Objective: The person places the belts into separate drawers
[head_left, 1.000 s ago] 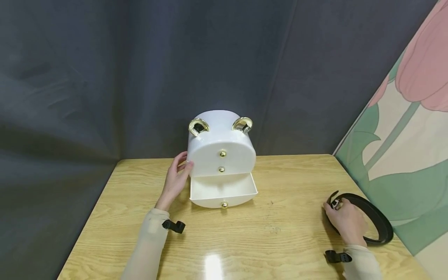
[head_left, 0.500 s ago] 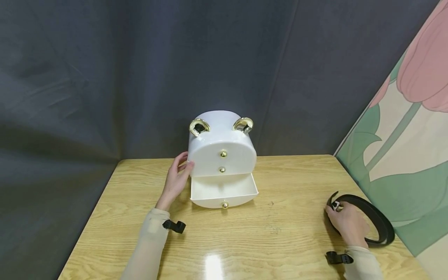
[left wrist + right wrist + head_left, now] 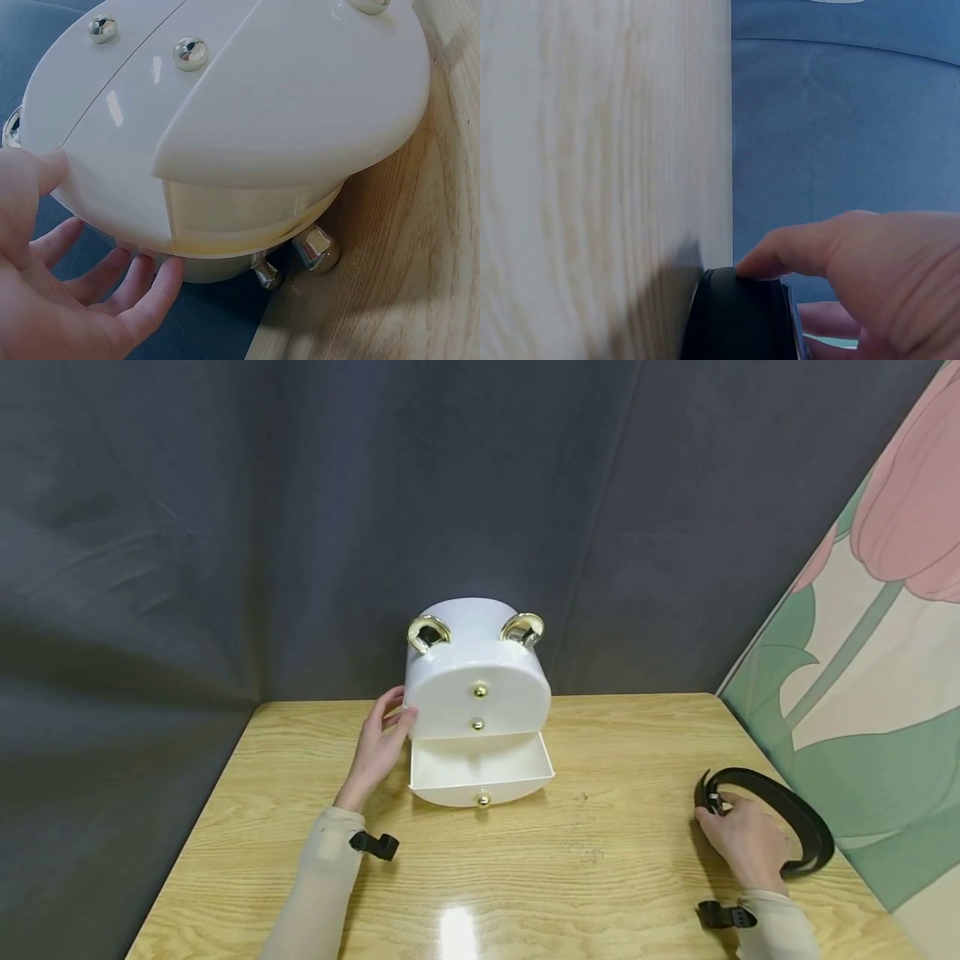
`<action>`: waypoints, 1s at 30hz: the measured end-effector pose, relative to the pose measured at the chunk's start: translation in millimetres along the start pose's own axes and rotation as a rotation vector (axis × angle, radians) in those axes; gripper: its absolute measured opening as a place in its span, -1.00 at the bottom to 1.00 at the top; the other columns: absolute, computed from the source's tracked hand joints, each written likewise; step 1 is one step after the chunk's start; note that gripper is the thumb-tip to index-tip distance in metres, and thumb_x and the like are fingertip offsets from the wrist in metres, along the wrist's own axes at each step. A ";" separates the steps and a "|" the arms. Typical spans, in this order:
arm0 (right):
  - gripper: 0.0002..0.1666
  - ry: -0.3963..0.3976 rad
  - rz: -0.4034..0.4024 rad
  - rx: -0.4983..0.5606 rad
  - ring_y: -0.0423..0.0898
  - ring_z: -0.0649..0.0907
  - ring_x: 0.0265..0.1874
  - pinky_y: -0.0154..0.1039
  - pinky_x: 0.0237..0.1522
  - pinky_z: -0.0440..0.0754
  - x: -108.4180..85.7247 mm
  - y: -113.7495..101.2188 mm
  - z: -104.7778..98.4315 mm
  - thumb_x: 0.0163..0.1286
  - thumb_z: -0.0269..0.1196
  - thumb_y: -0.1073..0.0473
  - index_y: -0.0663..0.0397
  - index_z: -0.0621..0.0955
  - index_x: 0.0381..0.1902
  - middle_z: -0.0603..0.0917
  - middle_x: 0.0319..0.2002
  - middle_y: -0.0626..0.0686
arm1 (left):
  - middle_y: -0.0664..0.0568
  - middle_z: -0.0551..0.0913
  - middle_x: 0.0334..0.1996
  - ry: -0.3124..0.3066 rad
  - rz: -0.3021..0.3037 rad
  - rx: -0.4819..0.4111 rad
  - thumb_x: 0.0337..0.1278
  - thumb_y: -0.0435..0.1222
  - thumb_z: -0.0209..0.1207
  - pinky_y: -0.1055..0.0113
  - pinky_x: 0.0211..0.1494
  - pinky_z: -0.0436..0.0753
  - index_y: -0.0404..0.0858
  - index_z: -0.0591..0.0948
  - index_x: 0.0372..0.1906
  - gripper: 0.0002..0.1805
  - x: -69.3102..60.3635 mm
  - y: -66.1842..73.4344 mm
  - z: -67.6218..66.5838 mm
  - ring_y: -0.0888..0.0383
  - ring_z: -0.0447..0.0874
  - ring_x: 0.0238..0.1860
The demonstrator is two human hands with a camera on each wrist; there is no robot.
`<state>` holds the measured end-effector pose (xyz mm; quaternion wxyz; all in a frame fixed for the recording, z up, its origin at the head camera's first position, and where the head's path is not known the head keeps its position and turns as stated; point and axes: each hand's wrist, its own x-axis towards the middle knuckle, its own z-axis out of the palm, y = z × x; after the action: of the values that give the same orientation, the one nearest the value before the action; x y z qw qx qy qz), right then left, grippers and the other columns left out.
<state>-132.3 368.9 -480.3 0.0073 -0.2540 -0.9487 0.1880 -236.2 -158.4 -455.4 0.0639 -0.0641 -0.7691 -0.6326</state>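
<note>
A white rounded storage box [image 3: 480, 672] with gold ear-like rings and gold knobs stands at the back middle of the table. Its bottom drawer [image 3: 482, 762] is pulled out, and nothing shows inside. My left hand [image 3: 378, 743] rests against the box's left side, thumb on the front edge; in the left wrist view the fingers [image 3: 154, 296] reach along the side. Far to the right, my right hand [image 3: 746, 839] grips a coiled black belt [image 3: 802, 818] near its metal buckle. The right wrist view shows the thumb [image 3: 780, 251] pressing the belt [image 3: 739, 315].
The wooden table [image 3: 585, 893] meets a dark curtain [image 3: 480, 485] along its back edge. A flower-patterned cloth [image 3: 892, 693] hangs on the right, close to the belt. Each wrist carries a small black strap mount [image 3: 373, 845].
My right hand has raised the belt a little, and its loop has shifted slightly up and left. The left hand stays against the box.
</note>
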 end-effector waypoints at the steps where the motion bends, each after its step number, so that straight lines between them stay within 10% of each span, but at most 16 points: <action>1: -0.20 0.001 -0.006 0.000 0.53 0.69 -0.19 0.19 -0.43 0.55 -0.4 -0.4 -0.1 0.45 0.26 -0.13 0.31 0.50 0.45 0.62 0.19 0.56 | -0.23 0.38 0.54 0.001 0.002 0.000 0.66 -0.10 0.12 -0.17 0.51 0.53 -0.12 0.31 0.62 -0.39 0.1 -0.6 0.2 -0.29 0.43 0.51; 11: -0.31 0.129 -0.182 -0.026 0.18 0.70 -0.49 -0.06 -0.60 0.46 -1.1 -0.9 1.8 0.38 0.32 -0.07 0.33 0.64 0.29 0.79 -0.19 0.42 | -0.20 0.38 0.54 -0.001 -0.011 -0.011 0.66 -0.08 0.11 -0.17 0.47 0.57 -0.10 0.31 0.63 -0.39 -1.7 1.0 -0.5 -0.25 0.43 0.52; 18: -0.45 0.302 -0.304 0.049 0.34 0.75 -0.42 -0.02 -0.61 0.47 -8.4 -9.8 4.1 0.31 0.36 0.05 0.33 0.73 0.13 0.84 -0.27 0.31 | -0.21 0.37 0.54 -0.009 -0.007 -0.021 0.65 -0.08 0.12 -0.18 0.46 0.58 -0.11 0.30 0.63 -0.38 -1.3 0.2 -0.3 -0.26 0.44 0.51; 30: -0.47 0.280 -0.501 0.161 0.09 0.80 -0.50 -0.21 -0.56 0.57 -13.9 -17.9 3.5 0.37 0.45 0.08 0.35 0.73 0.15 0.83 -0.12 0.37 | -0.22 0.36 0.56 -0.007 -0.011 -0.010 0.66 -0.07 0.10 -0.17 0.50 0.54 -0.11 0.29 0.64 -0.38 -1.7 -0.9 -1.3 -0.26 0.43 0.51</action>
<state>-129.1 346.6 -475.9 0.2042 -0.0337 -0.9537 0.2183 -234.7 -159.9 -456.4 0.0573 -0.0625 -0.7665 -0.6366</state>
